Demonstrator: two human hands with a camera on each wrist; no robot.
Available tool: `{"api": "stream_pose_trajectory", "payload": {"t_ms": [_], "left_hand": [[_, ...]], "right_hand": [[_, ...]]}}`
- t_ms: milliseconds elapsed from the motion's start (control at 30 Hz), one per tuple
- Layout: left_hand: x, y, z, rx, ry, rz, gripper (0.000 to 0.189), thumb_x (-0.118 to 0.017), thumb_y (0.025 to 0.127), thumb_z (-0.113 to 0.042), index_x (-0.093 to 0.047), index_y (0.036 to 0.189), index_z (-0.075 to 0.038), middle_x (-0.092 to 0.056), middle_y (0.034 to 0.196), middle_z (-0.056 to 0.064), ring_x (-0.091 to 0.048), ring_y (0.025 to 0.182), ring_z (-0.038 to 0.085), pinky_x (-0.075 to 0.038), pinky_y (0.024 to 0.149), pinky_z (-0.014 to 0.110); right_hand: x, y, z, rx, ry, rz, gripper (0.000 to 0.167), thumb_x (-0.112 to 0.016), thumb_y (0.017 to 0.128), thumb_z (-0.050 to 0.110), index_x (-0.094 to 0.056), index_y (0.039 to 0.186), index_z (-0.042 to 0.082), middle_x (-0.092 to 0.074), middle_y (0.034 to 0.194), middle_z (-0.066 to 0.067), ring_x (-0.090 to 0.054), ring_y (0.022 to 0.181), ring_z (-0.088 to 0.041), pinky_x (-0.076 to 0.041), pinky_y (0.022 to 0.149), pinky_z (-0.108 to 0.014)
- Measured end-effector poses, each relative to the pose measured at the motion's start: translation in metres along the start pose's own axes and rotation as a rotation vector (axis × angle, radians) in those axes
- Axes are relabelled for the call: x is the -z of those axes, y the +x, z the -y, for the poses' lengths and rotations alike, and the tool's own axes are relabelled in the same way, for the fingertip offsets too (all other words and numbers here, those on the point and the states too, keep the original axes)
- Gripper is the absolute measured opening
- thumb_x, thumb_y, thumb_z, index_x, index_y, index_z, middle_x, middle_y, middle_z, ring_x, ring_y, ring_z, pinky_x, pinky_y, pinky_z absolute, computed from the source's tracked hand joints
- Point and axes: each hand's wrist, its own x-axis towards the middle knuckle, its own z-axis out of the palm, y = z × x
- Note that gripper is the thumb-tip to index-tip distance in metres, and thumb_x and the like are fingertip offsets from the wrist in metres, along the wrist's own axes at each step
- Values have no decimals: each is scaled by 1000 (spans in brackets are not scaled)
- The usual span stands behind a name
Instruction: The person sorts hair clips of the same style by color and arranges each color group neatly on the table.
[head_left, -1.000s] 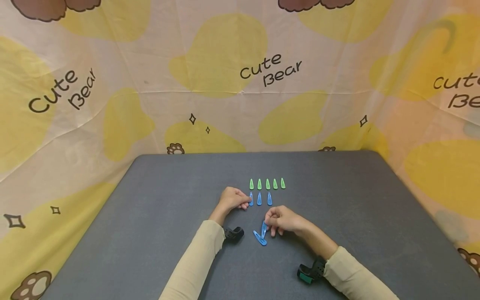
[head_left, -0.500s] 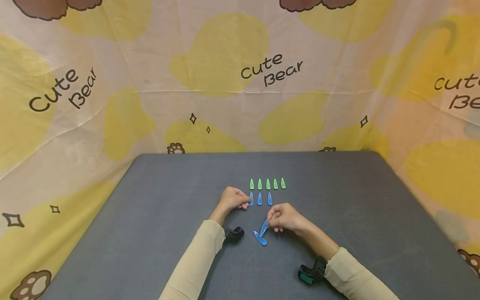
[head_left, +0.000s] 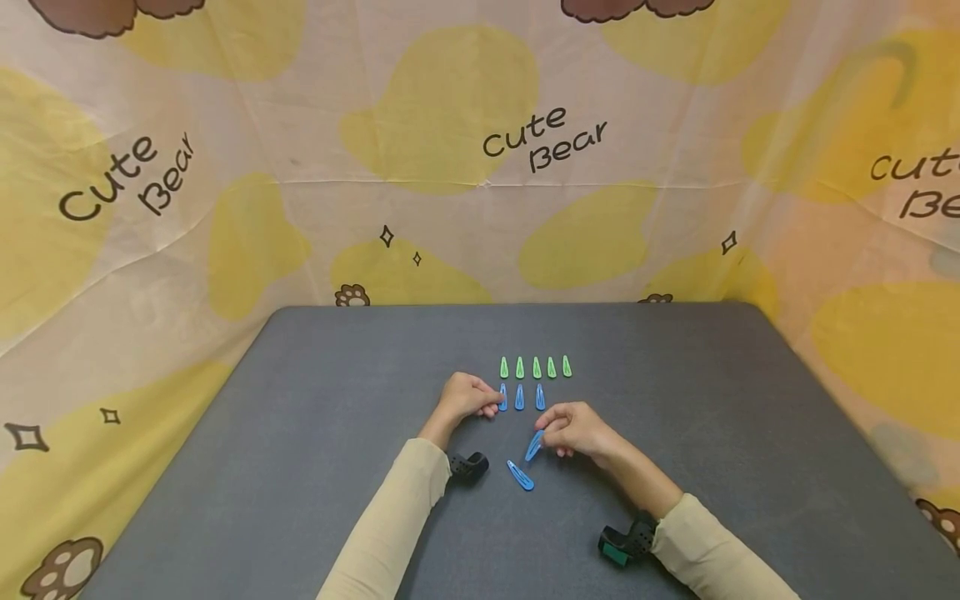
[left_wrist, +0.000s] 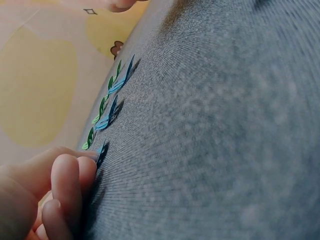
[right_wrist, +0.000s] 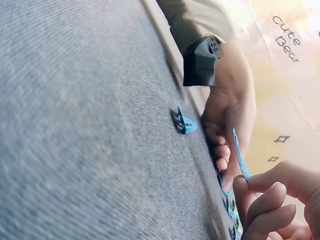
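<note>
One blue clip [head_left: 520, 476] lies loose on the grey surface [head_left: 300, 467] nearest the person. Just beyond, the right hand [head_left: 573, 429] pinches another blue hair clip [head_left: 533, 446] in its fingers [right_wrist: 260, 200]. Farther on, the left hand [head_left: 465, 398], fingers curled, touches the leftmost of three blue clips [head_left: 521, 397], before five green clips [head_left: 536, 367].

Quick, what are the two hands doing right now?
Left hand: fingers curled, fingertips touching the leftmost blue clip in the row, which lies on the table.
Right hand: pinching a blue hair clip.
</note>
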Motion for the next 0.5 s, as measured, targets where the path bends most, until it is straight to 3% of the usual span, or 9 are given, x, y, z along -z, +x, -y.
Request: {"api": "stream_pose_trajectory", "payload": {"t_ms": [167,500], "left_hand": [[0,0,-1,8,0,1,15,-77,79,-14,-74,75,0,-58,48,-9,-53,41,-1,-40,44,13],[0,-1,0,2,19,-7,15,-77,79,-15,-74,74,-1,-58,48,-9,-52,41,-1,-40,44,13]], "right_hand": [[4,-2,1,13,-23,27,27,-63,80,0,-68,104,-12,-64,64,5,-49,49,-3,-40,48,-18],[6,-3,0,7,24,17,22,-64,79,0,-66,97,-13,-68,65,2,-48,47,-2,-39,46,-16]]}}
